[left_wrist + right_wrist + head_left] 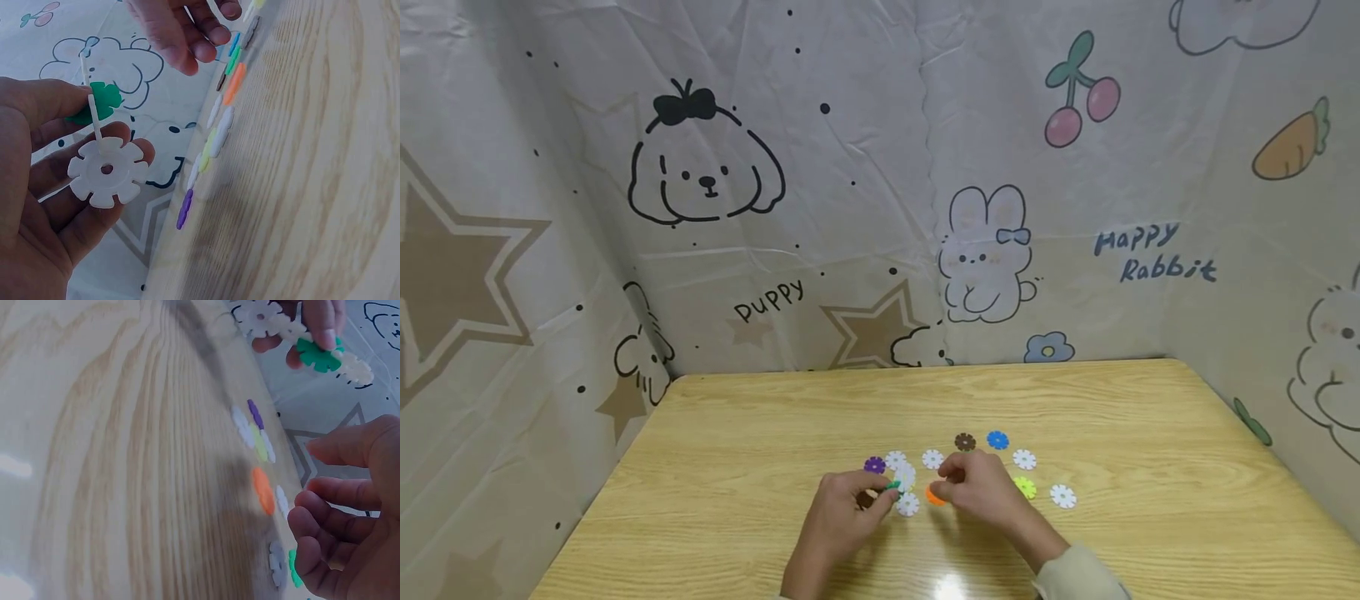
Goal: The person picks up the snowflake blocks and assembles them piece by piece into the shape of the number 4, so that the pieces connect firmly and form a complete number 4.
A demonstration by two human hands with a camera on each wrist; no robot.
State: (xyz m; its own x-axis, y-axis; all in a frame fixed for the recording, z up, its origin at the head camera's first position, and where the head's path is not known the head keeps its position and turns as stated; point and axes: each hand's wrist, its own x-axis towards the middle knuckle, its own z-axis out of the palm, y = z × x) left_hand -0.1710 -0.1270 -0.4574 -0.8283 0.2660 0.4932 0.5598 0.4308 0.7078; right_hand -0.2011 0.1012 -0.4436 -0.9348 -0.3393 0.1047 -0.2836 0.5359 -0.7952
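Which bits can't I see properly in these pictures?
Head view: part of the orange, notched plastic disc, behind the right hand.
Left wrist view: part of the held green, notched plastic disc, covered by the left hand.
Right wrist view: part of the left hand, cut off by the top edge.

Head view: printed backdrop (850, 233) reads "Puppy" (769, 302) in black lettering, below the dog-face drawing (707, 171). Same backdrop, farther right, reads "Happy Rabbit" (1153, 252) in blue over two lines, right of the bow-wearing rabbit drawing (987, 271).
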